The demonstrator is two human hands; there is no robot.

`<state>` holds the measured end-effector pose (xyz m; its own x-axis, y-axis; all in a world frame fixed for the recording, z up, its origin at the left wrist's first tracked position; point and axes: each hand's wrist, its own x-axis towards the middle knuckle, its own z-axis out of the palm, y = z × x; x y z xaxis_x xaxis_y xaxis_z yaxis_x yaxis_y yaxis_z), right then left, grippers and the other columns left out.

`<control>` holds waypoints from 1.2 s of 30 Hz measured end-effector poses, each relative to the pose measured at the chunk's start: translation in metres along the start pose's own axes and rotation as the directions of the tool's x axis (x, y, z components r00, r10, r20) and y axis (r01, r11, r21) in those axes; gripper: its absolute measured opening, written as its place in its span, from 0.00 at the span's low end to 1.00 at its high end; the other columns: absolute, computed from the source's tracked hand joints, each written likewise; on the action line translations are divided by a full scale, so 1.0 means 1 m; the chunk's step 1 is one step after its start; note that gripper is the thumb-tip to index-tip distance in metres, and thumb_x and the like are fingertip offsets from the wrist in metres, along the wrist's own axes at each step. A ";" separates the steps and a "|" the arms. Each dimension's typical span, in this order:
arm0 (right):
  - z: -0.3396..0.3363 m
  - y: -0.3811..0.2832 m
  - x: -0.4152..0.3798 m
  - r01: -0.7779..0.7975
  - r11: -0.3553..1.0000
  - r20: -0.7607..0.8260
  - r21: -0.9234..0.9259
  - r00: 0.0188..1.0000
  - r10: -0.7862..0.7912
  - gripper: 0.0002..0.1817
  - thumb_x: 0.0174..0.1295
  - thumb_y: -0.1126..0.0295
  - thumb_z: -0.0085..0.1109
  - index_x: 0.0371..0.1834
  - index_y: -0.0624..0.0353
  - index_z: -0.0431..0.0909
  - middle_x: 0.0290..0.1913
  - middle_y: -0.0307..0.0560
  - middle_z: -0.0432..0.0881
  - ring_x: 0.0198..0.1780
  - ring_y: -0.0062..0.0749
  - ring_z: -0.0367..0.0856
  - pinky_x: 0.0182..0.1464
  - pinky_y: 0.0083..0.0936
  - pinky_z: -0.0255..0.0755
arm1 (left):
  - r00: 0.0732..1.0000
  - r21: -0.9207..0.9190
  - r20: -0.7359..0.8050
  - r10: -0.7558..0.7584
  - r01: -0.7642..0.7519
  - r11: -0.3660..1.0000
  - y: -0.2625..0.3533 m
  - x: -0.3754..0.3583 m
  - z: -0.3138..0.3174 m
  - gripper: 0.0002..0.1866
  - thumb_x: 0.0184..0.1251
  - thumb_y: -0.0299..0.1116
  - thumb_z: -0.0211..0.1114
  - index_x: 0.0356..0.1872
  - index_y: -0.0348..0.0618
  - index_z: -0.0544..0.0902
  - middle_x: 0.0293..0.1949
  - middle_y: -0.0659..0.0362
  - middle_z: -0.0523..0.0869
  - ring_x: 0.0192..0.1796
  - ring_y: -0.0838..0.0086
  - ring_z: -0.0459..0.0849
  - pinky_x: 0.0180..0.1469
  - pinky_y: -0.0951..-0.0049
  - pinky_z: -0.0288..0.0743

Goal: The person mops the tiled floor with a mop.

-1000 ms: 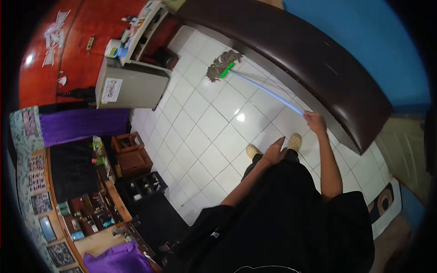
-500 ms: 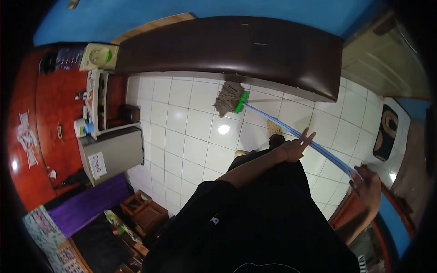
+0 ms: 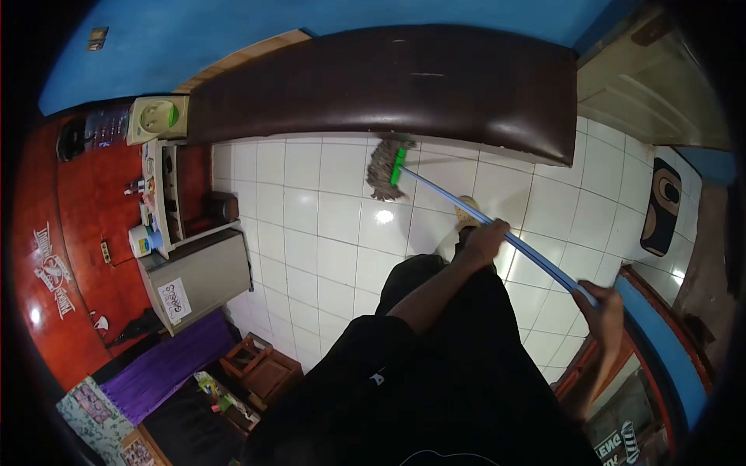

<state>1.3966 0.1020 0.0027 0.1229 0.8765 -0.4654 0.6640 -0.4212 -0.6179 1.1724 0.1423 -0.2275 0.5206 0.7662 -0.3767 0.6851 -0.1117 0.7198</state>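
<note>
A mop with grey-brown strands [image 3: 383, 170] and a green clamp [image 3: 399, 167] lies on the white tiled floor, close to the base of the dark brown padded bench. Its blue handle [image 3: 443, 194] slants down to the right, towards my body. My left hand [image 3: 487, 241] is wrapped round the middle of the handle. Further up, near the handle's end, my right hand [image 3: 601, 307] grips it, with the thumb along the handle. A beige shoe [image 3: 466, 208] shows beside the handle, below the mop head.
The brown bench [image 3: 381, 85] runs along the blue wall. A grey cabinet [image 3: 198, 276], a shelf [image 3: 159, 198] and a water dispenser [image 3: 158, 118] stand at the left. Wooden furniture [image 3: 268, 373] is at the lower left. A dark mat [image 3: 661, 206] lies at the right, near a blue-edged doorway.
The mop head has moved slightly left. My left hand's fingers, spread before, have closed round the handle. My right hand has shifted left, and the view has turned a little.
</note>
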 end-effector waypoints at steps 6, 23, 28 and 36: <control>0.088 -0.053 0.106 0.169 0.975 0.207 -0.147 0.969 -0.137 0.13 0.52 0.63 0.60 0.37 0.58 0.80 0.25 0.54 0.79 0.29 0.45 0.80 0.33 0.29 0.71 | 0.915 -0.016 -0.290 -0.281 0.289 0.957 -0.125 -0.041 -0.051 0.25 0.56 0.37 0.55 0.56 0.46 0.64 0.58 0.49 0.65 0.55 0.52 0.70 0.54 0.58 0.68; 0.438 -0.199 0.188 0.324 0.945 0.566 -0.035 0.786 -0.248 0.15 0.57 0.58 0.50 0.39 0.57 0.75 0.39 0.57 0.79 0.44 0.53 0.77 0.46 0.41 0.71 | 0.601 -0.595 -0.369 -0.709 0.433 0.677 -0.082 -0.164 -0.066 0.27 0.60 0.37 0.58 0.57 0.37 0.62 0.51 0.40 0.72 0.48 0.56 0.78 0.45 0.66 0.74; 0.377 -0.096 0.199 0.466 0.884 0.470 -0.032 0.787 -0.399 0.19 0.58 0.58 0.51 0.50 0.53 0.72 0.36 0.54 0.80 0.39 0.52 0.77 0.42 0.40 0.71 | 0.645 -0.496 -0.440 -0.624 0.405 0.768 -0.078 -0.145 -0.060 0.27 0.59 0.35 0.58 0.57 0.35 0.62 0.50 0.40 0.72 0.43 0.55 0.80 0.44 0.66 0.75; 0.141 0.041 0.167 0.316 0.947 0.531 0.048 0.795 -0.292 0.20 0.59 0.67 0.55 0.55 0.58 0.70 0.20 0.43 0.72 0.22 0.19 0.67 0.27 0.17 0.64 | 0.908 -0.267 -0.349 -0.231 0.140 0.953 -0.049 -0.050 -0.037 0.30 0.54 0.38 0.59 0.56 0.31 0.62 0.52 0.39 0.71 0.55 0.50 0.70 0.57 0.62 0.65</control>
<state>1.3402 0.1979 -0.1900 -0.4880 0.6964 -0.5262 0.6329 -0.1328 -0.7627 1.0946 0.1330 -0.2223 0.1366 0.9425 -0.3050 0.5902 0.1698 0.7892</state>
